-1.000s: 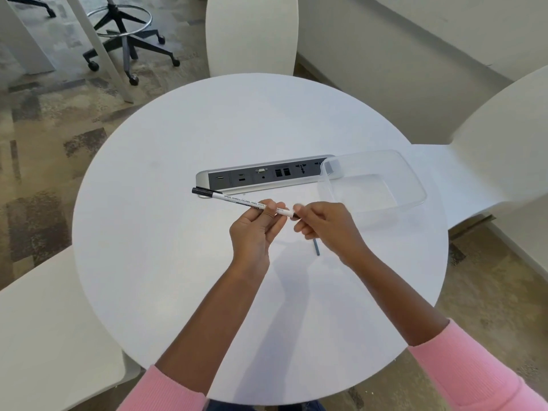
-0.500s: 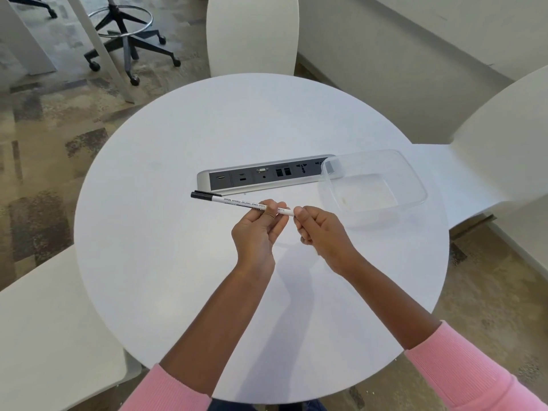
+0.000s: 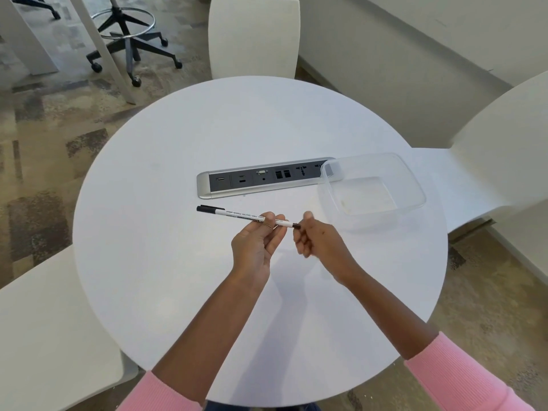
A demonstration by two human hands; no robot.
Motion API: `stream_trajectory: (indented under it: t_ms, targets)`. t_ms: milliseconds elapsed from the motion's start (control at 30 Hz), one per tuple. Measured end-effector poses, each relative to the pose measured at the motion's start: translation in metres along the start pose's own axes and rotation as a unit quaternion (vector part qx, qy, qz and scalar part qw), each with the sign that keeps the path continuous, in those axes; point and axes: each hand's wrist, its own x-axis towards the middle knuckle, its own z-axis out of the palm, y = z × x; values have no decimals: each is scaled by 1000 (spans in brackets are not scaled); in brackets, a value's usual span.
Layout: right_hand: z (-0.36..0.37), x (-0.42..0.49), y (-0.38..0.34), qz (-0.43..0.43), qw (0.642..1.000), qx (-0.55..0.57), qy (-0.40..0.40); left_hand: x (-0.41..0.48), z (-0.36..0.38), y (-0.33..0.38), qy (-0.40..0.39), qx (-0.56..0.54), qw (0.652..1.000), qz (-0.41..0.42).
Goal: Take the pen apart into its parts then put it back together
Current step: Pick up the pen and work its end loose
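A white pen [image 3: 246, 216] with printed text and a black cap at its left end hangs level above the round white table [image 3: 166, 262]. My left hand [image 3: 256, 247] pinches the barrel near its right end between thumb and fingertips. My right hand [image 3: 318, 243], a little blurred, has its fingers curled at the small black end piece [image 3: 296, 225] on the pen's right tip. Whether that piece is fully seated I cannot tell.
A silver and grey socket strip [image 3: 261, 180] is set into the table just beyond the pen. A clear plastic tub [image 3: 415, 185] with nothing in it stands at the right. White chairs surround the table, and an office chair base is at the far left.
A thin dark rod seen below my right hand one second ago is gone from view. The pen's right tip now shows a black end piece, and my right hand has drawn back slightly.
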Motion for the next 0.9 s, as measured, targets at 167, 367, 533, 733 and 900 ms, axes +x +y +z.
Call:
stream_trajectory:
  t_ms: [167,367,533,733,900]
  targets:
    - [8,-3,-11,141,969,194,-62,0,-2,-2,-22,35,999,23]
    - [7,-2,-15,164,966,187,-68,0,-3,-2,-17,40,998,42]
    - [0,1,-17,182,963,176,-95,0,-5,-3,-12,59,997,54]
    - [4,4,-9,68,992,93,-47,-2,1,-3,11,23,998,59]
    - [4,5,0,-104,990,-96,26,-1,4,0,8,-20,1000,17]
